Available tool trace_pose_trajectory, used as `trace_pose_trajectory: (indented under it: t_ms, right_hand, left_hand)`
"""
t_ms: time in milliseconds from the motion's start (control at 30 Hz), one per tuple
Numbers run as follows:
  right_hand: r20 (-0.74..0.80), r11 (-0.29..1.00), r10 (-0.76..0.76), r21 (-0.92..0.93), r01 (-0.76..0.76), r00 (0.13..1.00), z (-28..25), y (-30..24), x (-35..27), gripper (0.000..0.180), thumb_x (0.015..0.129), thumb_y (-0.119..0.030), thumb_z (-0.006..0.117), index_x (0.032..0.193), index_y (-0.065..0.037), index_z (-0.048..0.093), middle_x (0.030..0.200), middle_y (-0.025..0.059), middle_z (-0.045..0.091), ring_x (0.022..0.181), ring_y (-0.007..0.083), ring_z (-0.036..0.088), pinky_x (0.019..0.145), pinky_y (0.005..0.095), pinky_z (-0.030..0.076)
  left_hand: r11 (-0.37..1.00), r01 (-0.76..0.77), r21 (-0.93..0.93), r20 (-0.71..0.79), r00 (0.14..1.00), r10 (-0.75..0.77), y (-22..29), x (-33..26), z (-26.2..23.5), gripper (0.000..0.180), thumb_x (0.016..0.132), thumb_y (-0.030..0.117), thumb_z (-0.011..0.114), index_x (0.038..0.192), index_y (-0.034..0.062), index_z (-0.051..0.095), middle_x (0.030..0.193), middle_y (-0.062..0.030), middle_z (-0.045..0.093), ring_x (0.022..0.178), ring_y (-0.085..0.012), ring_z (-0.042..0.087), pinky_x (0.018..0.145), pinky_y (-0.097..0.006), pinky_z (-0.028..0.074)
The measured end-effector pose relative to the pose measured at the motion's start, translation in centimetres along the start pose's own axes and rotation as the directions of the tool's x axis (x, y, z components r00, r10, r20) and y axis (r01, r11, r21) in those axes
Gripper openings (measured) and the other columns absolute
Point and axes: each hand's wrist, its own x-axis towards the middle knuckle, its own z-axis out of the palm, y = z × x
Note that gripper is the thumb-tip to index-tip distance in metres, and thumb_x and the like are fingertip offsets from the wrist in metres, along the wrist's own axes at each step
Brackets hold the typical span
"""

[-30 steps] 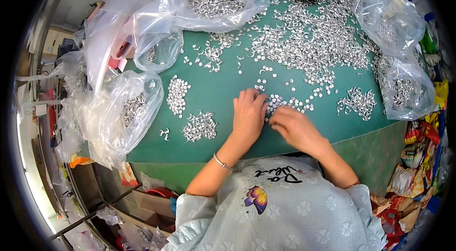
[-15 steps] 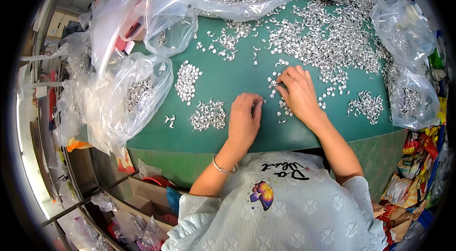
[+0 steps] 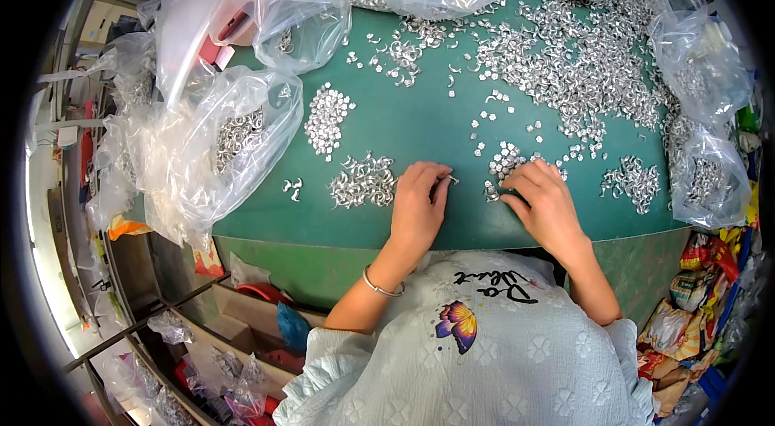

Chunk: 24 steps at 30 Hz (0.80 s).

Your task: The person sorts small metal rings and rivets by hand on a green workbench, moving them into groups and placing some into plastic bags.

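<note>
My left hand point(image 3: 417, 204) rests low over the green tabletop, thumb and forefinger pinched on a small silver curved metal piece point(image 3: 453, 179) whose end sticks out. Beside that hand is a heap of similar curved silver pieces point(image 3: 361, 181). My right hand point(image 3: 545, 202) is bent over a small cluster of flower-shaped silver pieces point(image 3: 506, 160). Its thumb and forefinger are apart, close to the cluster's near edge; the tips of the other fingers are partly hidden. Farther left lies another group of flower-shaped pieces point(image 3: 327, 119).
A large spread of mixed silver pieces point(image 3: 573, 63) covers the far right of the green table point(image 3: 404, 123). Clear plastic bags of pieces line the back, left point(image 3: 234, 144) and right point(image 3: 706, 176). A small separate heap point(image 3: 634, 182) lies near the right edge. Open compartments point(image 3: 242, 321) sit below left.
My right hand has come nearer and to the right, and flower-shaped pieces are now bunched by its fingers. My left hand keeps its pinch in about the same place. The view has shifted slightly.
</note>
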Motion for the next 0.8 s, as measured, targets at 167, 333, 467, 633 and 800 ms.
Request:
trace_pose_trajectory:
  t_ms: [167,333,467,633,800]
  right_hand:
    - [0.024,0.997,-0.049,-0.062,0.051,0.999,1.4,-0.8,-0.4,0.020,0.075,-0.007,0.071,0.094,-0.004,0.064,0.090,0.0076,0.058,0.088,0.0274,0.055,0.078,0.0397,0.043]
    - [0.006,0.992,-0.119,0.052,0.119,0.993,4.6,-2.6,1.1,0.019,0.078,-0.007,0.066,0.096,-0.002,0.063,0.092,0.0081,0.057,0.091,0.0260,0.055,0.080,0.0379,0.043]
    - [-0.087,0.942,0.040,0.336,-0.009,0.995,4.2,-2.5,2.1,0.025,0.077,-0.002,0.070,0.101,0.000,0.063,0.086,0.0100,0.062,0.080,0.0266,0.059,0.072,0.0367,0.047]
    - [0.064,0.821,0.195,0.535,-0.198,0.979,2.9,-2.9,2.2,0.016,0.085,-0.002,0.067,0.101,0.000,0.067,0.083,0.0098,0.067,0.071,0.0182,0.063,0.062,0.0294,0.048]
    - [0.154,0.552,0.442,0.730,-0.403,0.884,1.8,0.5,-0.4,0.012,0.090,-0.002,0.065,0.102,0.000,0.069,0.083,0.0037,0.071,0.067,0.0039,0.058,0.058,0.0203,0.044]
  left_hand:
    - [0.998,0.026,-0.060,-0.047,0.998,-0.029,1.0,0.1,-0.8,0.018,0.082,-0.008,0.065,0.098,-0.0012,0.064,0.092,-0.0123,0.064,0.080,-0.0262,0.062,0.071,-0.034,0.051]
    - [0.994,0.059,-0.089,-0.110,0.992,-0.069,1.7,-0.2,-1.3,0.025,0.080,-0.009,0.066,0.104,-0.0004,0.063,0.089,-0.0110,0.064,0.080,-0.0227,0.062,0.073,-0.032,0.051]
    - [0.991,0.053,-0.125,-0.159,0.985,-0.073,2.0,-0.5,-1.7,0.032,0.080,-0.010,0.066,0.110,0.0006,0.062,0.090,-0.0098,0.064,0.080,-0.0204,0.062,0.074,-0.031,0.051]
    - [0.969,0.019,-0.247,-0.111,0.993,-0.048,2.5,-0.7,-0.7,0.035,0.081,-0.010,0.066,0.114,0.0010,0.061,0.092,-0.0095,0.065,0.082,-0.0186,0.063,0.076,-0.030,0.051]
    - [0.993,0.028,-0.111,-0.034,0.999,-0.032,2.3,-1.0,-1.0,0.038,0.080,-0.005,0.068,0.117,0.0019,0.060,0.104,-0.0115,0.062,0.095,-0.0230,0.060,0.086,-0.034,0.047]
